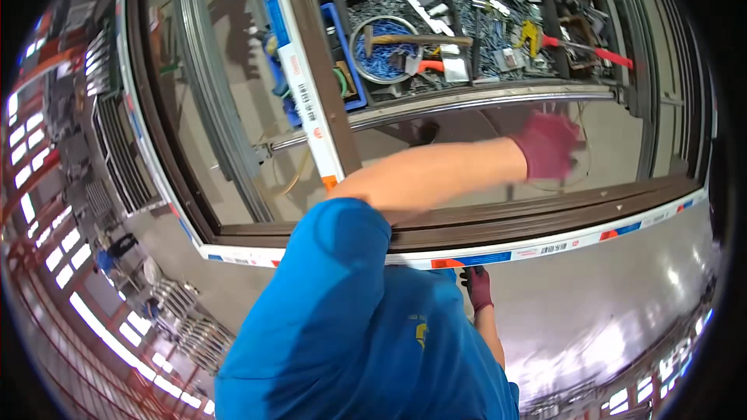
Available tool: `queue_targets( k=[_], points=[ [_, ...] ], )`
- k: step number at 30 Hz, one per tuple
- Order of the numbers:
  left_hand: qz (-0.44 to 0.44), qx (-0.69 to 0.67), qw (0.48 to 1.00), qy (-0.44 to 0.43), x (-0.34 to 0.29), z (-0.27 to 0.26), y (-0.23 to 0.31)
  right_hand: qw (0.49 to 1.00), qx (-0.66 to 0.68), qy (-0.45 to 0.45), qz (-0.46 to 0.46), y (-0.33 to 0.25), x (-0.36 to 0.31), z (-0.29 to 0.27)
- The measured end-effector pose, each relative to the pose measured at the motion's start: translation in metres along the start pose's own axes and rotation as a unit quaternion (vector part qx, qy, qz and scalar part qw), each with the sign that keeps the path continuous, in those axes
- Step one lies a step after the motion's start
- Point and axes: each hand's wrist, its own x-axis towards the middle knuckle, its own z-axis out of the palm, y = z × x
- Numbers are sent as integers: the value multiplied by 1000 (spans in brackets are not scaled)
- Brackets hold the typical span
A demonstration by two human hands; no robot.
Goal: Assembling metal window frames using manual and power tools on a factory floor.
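Note:
My left arm in a blue sleeve reaches across a brown window or door frame (545,216). My left hand (551,146), in a maroon glove, is over the opening, just short of a metal rail (482,98). Motion smears its fingers, so their closure and any contents cannot be told. At the near outer edge of the frame, my right hand (480,289) wears a matching glove with dark fingers. These look curled in beside the white-and-blue edge tape (498,257); what they hold, if anything, is hidden.
Beyond the rail lies a divided fastener tray (420,93). It carries a hammer (420,40), an orange-handled scraper (424,66), a red-handled tool (591,50) and a round bowl of blue pieces (366,66). A blue bin (354,101) adjoins it. Stacked metal profiles (198,342) stand left.

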Motion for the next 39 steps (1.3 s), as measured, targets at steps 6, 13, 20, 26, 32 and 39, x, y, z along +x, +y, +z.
queue_targets(
  k=[6,13,20,26,32,39],
  points=[
    [170,-83,949,251,-156,-120,50,994,1,11,-107,-18,33,-27],
    [-248,-36,800,545,-378,-161,-98,988,-47,28,-146,-48,63,-49],
    [-462,20,836,294,-451,-108,-281,991,-97,0,-88,-29,56,-28],
    [-482,139,855,129,-379,-85,-306,998,-46,12,-46,5,31,-10],
    [-425,200,882,46,-395,-88,-318,999,-21,2,-39,20,30,24],
    [-595,211,774,57,-522,-110,-294,940,-273,31,-203,46,93,20]
  ],
)
